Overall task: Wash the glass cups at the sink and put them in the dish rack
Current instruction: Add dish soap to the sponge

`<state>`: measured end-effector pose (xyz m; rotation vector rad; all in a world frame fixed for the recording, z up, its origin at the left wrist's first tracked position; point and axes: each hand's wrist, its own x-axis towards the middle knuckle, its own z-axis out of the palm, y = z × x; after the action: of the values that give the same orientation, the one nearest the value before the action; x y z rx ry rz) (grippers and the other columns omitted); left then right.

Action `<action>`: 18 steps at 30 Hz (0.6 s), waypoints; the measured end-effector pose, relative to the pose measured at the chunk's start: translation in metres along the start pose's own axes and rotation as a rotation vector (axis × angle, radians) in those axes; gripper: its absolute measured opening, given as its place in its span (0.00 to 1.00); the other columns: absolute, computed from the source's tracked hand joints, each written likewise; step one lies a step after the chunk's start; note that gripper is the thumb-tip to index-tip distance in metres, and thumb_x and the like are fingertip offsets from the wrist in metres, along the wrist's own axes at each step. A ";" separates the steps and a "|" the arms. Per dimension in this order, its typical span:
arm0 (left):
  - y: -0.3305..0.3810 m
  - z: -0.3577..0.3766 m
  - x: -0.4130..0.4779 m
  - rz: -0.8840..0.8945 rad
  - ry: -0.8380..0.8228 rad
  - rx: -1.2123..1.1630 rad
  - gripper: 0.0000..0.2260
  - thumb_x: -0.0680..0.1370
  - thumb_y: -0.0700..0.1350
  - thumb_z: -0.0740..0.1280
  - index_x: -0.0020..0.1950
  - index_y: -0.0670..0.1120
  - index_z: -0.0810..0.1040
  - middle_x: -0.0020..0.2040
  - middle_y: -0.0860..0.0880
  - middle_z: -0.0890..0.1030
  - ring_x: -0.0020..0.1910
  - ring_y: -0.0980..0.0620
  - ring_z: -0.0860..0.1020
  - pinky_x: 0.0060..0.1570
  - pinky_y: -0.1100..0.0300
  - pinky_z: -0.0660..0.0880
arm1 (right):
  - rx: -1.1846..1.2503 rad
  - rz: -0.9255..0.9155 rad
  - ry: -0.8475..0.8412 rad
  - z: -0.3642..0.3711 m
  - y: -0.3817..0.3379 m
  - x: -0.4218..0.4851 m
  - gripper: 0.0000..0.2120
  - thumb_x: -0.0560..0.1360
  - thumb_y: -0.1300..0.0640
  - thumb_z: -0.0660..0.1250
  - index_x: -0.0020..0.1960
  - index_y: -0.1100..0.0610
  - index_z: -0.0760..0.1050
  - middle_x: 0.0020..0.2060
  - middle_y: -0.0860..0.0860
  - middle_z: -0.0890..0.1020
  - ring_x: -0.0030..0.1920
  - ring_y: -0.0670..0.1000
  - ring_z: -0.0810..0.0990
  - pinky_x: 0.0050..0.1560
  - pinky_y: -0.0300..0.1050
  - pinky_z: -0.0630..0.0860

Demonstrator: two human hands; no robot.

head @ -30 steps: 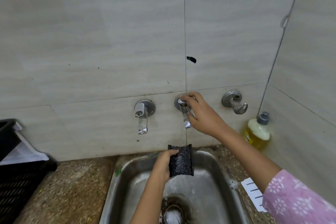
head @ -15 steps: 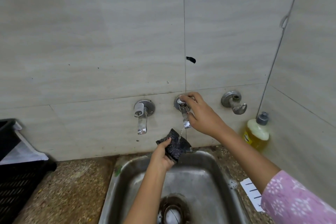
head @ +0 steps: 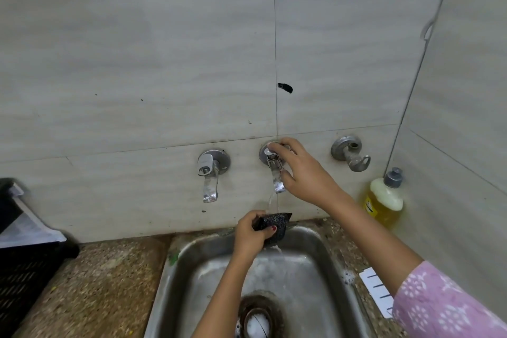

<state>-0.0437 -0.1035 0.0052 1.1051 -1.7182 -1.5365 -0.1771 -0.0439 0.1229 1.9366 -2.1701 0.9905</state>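
Two hands work at the sink; the right hand curls its fingers round the middle tap, and water runs from the spout onto a dark scrubber that the left hand grips over the back rim. A round glassy thing lies at the drain, perhaps a cup, though I cannot tell; the black rack stands on the counter far left, a soap bottle at right.

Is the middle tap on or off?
On. A thin stream of water falls from the middle tap onto the black scrubber that the left hand holds.
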 end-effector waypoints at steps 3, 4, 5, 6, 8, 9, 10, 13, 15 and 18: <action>-0.005 -0.007 -0.006 -0.059 0.055 -0.259 0.10 0.72 0.31 0.69 0.50 0.42 0.77 0.52 0.41 0.80 0.53 0.41 0.78 0.49 0.53 0.78 | 0.006 0.000 0.007 -0.001 -0.001 -0.001 0.26 0.72 0.68 0.60 0.70 0.56 0.66 0.67 0.53 0.65 0.63 0.51 0.70 0.51 0.32 0.64; -0.005 -0.008 -0.006 -0.112 0.068 -0.409 0.09 0.73 0.31 0.68 0.51 0.41 0.77 0.52 0.39 0.80 0.52 0.40 0.78 0.51 0.49 0.77 | 0.011 0.003 0.009 0.000 -0.001 -0.001 0.26 0.72 0.68 0.60 0.69 0.57 0.66 0.67 0.53 0.65 0.63 0.51 0.70 0.52 0.33 0.65; -0.005 -0.009 -0.007 -0.168 0.069 -0.562 0.09 0.74 0.31 0.66 0.51 0.40 0.76 0.52 0.39 0.80 0.51 0.40 0.79 0.53 0.45 0.76 | 0.015 0.007 0.011 -0.001 -0.002 -0.001 0.26 0.72 0.68 0.60 0.69 0.57 0.66 0.67 0.53 0.65 0.63 0.52 0.70 0.52 0.33 0.65; -0.005 -0.010 -0.007 -0.212 0.067 -0.684 0.08 0.74 0.31 0.65 0.51 0.40 0.76 0.51 0.39 0.80 0.50 0.41 0.78 0.54 0.42 0.75 | 0.019 0.010 0.011 0.000 -0.002 -0.001 0.27 0.71 0.68 0.60 0.69 0.57 0.66 0.67 0.53 0.65 0.63 0.52 0.70 0.52 0.34 0.65; -0.004 -0.011 -0.007 -0.266 0.074 -0.801 0.07 0.76 0.31 0.63 0.51 0.40 0.75 0.50 0.40 0.80 0.49 0.42 0.78 0.54 0.42 0.73 | 0.014 0.012 0.013 0.000 -0.002 -0.001 0.27 0.71 0.68 0.60 0.69 0.57 0.67 0.67 0.54 0.65 0.63 0.52 0.70 0.52 0.36 0.66; -0.002 -0.012 -0.006 -0.283 0.077 -0.819 0.07 0.76 0.31 0.63 0.50 0.41 0.75 0.49 0.41 0.80 0.48 0.43 0.78 0.53 0.42 0.74 | 0.008 0.011 0.013 0.001 -0.002 -0.001 0.27 0.71 0.68 0.60 0.69 0.57 0.67 0.67 0.54 0.65 0.63 0.53 0.70 0.52 0.36 0.66; -0.001 -0.012 -0.006 -0.300 0.078 -0.818 0.07 0.76 0.32 0.63 0.51 0.41 0.75 0.49 0.41 0.80 0.47 0.43 0.78 0.50 0.43 0.75 | 0.003 0.009 0.012 0.001 -0.002 -0.001 0.27 0.71 0.68 0.60 0.69 0.57 0.67 0.67 0.54 0.65 0.63 0.53 0.70 0.51 0.36 0.66; 0.002 -0.007 -0.004 -0.391 0.045 -0.786 0.07 0.77 0.33 0.62 0.52 0.41 0.74 0.49 0.41 0.80 0.45 0.44 0.79 0.39 0.48 0.79 | -0.004 0.010 0.007 -0.001 -0.002 -0.001 0.27 0.71 0.68 0.60 0.69 0.56 0.66 0.67 0.53 0.65 0.63 0.53 0.70 0.49 0.37 0.67; 0.004 -0.003 -0.002 -0.486 0.046 -0.773 0.09 0.77 0.33 0.63 0.56 0.39 0.74 0.51 0.40 0.80 0.44 0.43 0.79 0.37 0.50 0.80 | -0.011 0.012 0.005 -0.002 -0.003 -0.002 0.27 0.71 0.68 0.60 0.69 0.56 0.66 0.67 0.53 0.65 0.62 0.52 0.71 0.47 0.37 0.67; 0.007 0.000 0.001 -0.617 0.042 -0.742 0.12 0.76 0.34 0.64 0.60 0.36 0.73 0.55 0.37 0.79 0.43 0.41 0.79 0.37 0.49 0.77 | -0.014 0.011 -0.005 -0.001 -0.004 -0.002 0.27 0.71 0.68 0.60 0.70 0.56 0.66 0.67 0.53 0.65 0.60 0.53 0.72 0.46 0.38 0.67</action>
<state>-0.0455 -0.1042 0.0118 1.2721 -0.6437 -2.2290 -0.1734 -0.0419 0.1247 1.9250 -2.1868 0.9699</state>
